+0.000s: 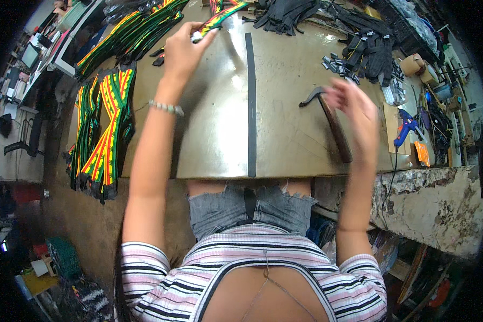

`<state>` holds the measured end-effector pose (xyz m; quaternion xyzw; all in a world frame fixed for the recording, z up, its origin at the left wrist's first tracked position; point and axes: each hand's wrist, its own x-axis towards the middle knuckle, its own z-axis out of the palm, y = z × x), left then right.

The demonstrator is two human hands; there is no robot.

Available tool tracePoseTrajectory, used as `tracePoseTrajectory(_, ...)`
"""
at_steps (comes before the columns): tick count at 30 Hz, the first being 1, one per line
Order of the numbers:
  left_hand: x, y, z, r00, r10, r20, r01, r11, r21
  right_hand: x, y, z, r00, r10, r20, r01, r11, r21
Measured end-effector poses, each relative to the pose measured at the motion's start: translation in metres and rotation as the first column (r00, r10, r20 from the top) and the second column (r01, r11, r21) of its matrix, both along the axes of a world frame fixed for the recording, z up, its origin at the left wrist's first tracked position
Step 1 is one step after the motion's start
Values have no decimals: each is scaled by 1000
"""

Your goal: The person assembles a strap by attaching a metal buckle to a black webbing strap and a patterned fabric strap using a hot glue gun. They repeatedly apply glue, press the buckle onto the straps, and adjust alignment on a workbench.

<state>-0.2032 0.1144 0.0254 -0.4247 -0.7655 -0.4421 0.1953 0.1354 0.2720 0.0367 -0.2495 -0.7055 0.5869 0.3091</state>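
Note:
My left hand (183,49) reaches to the far side of the worktable (209,134) and pinches the end of a striped strap (220,17) in red, yellow and green with black edges. A long black strap (251,107) lies straight down the middle of the table, running off the near edge. My right hand (351,110) hovers, blurred, over a hammer (330,121) that lies on the table with its head pointing left. Whether the fingers touch the handle I cannot tell.
Piles of the same striped straps (104,129) hang over the table's left edge and lie at the back left. Black straps and buckles (367,48) are heaped at the back right. A blue glue gun (408,129) and a tape roll (411,64) sit at right.

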Motion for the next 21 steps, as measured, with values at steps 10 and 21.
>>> tracePoseTrajectory(10,159,-69,16,990,-103,-101,124,963,237,-157,-52,63,804,520,-290,-576,802,-158)
tracePoseTrajectory(21,215,-148,-62,949,-300,95,314,895,-318,-101,-47,-23,819,345,459,-485,844,230)
